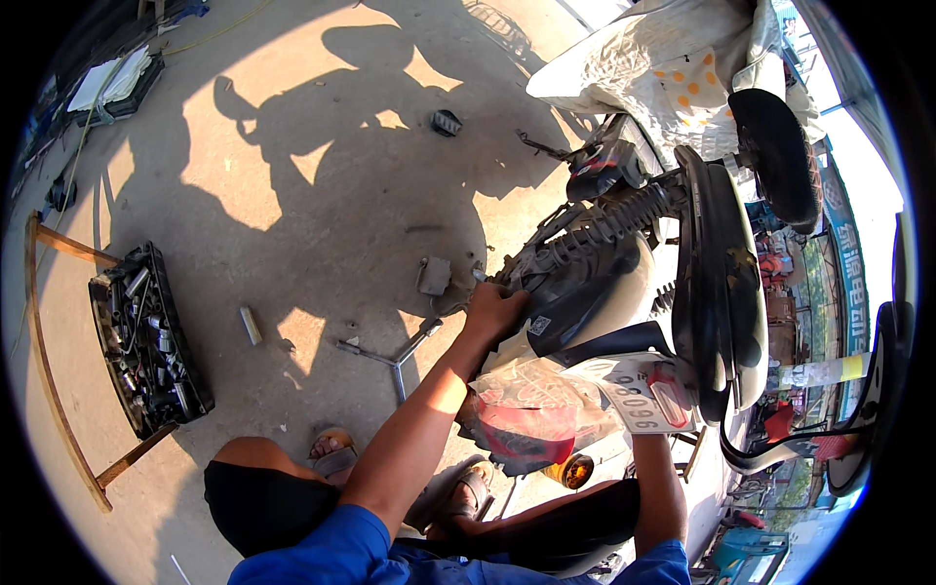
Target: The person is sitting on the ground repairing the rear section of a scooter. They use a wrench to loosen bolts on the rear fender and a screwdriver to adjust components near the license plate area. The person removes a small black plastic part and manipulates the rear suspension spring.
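two bare arms are shown in the head view, reached forward from blue sleeves (351, 546) toward a scooter (609, 292), by which the right half of the view is mostly filled. the left hand (495, 310) is set against the dark parts at the lower end of a coiled spring (616, 219); its fingers are bent inward there, but whether anything is grasped cannot be told. the right forearm (660, 492) is raised behind a white number plate (634, 392), by which the right hand is hidden, so the state of its fingers cannot be told. a clear plastic wrap (507, 390) is draped over red and black parts beside the plate.

on the ground (322, 253), a y-shaped wrench (398, 363) is laid near the left forearm, with a grey block (434, 276) just beyond it. farther left, a metal tube (252, 325) and a black tray (198, 390) filled with sockets (146, 327) are seen, the tray placed beside a wooden frame (44, 361). the scooter's far end is covered by a pale cloth (643, 73) with orange spots.
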Available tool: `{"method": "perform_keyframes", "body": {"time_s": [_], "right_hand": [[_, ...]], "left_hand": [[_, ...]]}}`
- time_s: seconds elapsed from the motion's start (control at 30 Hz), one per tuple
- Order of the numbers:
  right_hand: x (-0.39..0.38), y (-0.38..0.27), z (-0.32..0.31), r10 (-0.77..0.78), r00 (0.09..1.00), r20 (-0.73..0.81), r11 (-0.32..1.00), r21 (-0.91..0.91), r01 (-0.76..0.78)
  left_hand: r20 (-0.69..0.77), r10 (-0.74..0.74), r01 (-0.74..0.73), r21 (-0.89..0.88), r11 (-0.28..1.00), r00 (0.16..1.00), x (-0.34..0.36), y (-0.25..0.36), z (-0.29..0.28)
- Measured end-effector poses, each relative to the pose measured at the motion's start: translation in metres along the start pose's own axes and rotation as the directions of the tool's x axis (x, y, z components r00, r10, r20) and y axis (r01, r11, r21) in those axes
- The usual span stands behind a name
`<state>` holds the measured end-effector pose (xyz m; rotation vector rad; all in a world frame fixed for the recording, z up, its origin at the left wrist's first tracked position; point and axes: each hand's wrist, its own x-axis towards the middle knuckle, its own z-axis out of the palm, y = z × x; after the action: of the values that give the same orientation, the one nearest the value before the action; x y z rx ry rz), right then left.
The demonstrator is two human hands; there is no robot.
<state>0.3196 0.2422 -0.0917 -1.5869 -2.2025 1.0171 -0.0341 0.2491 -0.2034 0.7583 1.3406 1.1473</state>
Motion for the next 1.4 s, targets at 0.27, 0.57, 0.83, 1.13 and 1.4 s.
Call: {"method": "perform_keyframes", "body": {"time_s": [0.27, 0.57, 0.83, 1.13, 1.4], "right_hand": [[-0.001, -0.006, -0.003, -0.172, 0.985, 0.019, 0.984, 0.043, 0.171], [-0.022, -0.01, -0.004, -0.508, 0.86, 0.053, 0.837, 0.263, 0.479], [-0.057, 0.04, -0.01, 0.45, 0.892, -0.048, 0.76, 0.545, -0.354], [-0.084, 0.008, -0.016, 0.296, 0.946, -0.129, 0.955, 0.075, -0.288], [-0.103, 0.023, -0.017, 0.017, 0.998, -0.064, 0.991, -0.133, -0.025]], "left_hand": [[0.085, 0.016, -0.018, 0.029, 0.999, 0.996, -0.004, 0.004, -0.008], [-0.321, -0.046, -0.082, -0.374, 0.924, 0.946, -0.028, 0.022, -0.055], [-0.537, 0.145, -0.447, -0.49, 0.748, 0.831, -0.101, 0.083, -0.058], [-0.53, 0.398, -0.639, -0.416, 0.647, 0.749, -0.194, 0.131, -0.011], [-0.306, 0.692, -0.755, -0.212, 0.62, 0.654, -0.261, 0.109, 0.087]]}}
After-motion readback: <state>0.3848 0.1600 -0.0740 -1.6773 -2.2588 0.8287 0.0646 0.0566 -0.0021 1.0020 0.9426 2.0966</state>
